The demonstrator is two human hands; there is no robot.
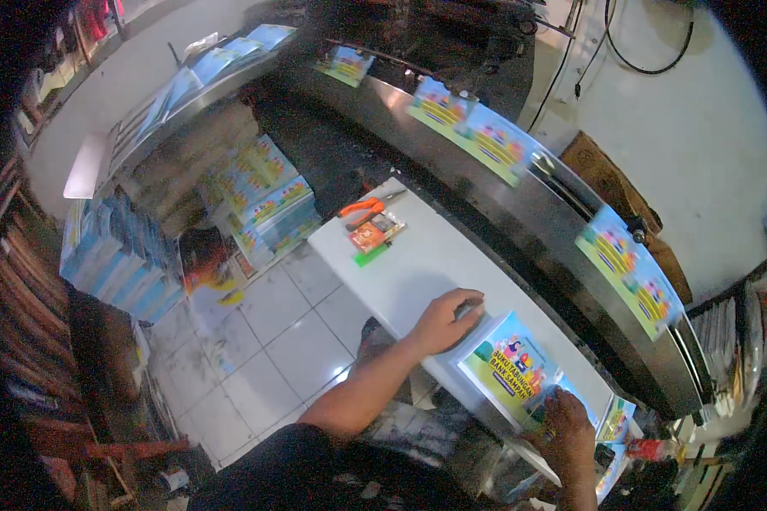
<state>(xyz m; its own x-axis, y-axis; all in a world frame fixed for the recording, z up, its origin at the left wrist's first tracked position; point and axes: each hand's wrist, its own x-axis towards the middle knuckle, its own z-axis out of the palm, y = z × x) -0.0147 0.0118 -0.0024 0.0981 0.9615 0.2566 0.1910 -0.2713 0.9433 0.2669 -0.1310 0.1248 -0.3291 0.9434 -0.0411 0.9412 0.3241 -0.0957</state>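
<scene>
A stack of printed booklets [504, 362] with blue, yellow and green covers lies on a narrow white table. My left hand [450, 321] rests on the tabletop beside the stack's left side, thumb and fingers apart, holding nothing. At the stack's near right corner, my right hand [567, 424] has its fingers curled down over a booklet; the fingertips are partly hidden. Orange-handled pliers [363, 208] lie at the table's far end, along with a small orange packet [373, 232] and a bright green strip [370, 255].
Behind the white table [435, 255], a long metal machine [452, 162] carries printed covers [487, 136] along its curved-looking rail. Stacked booklets [268, 200] stand on the tiled floor, with another pile [119, 255] farther left. A red-labelled bottle [648, 450] lies near my right hand.
</scene>
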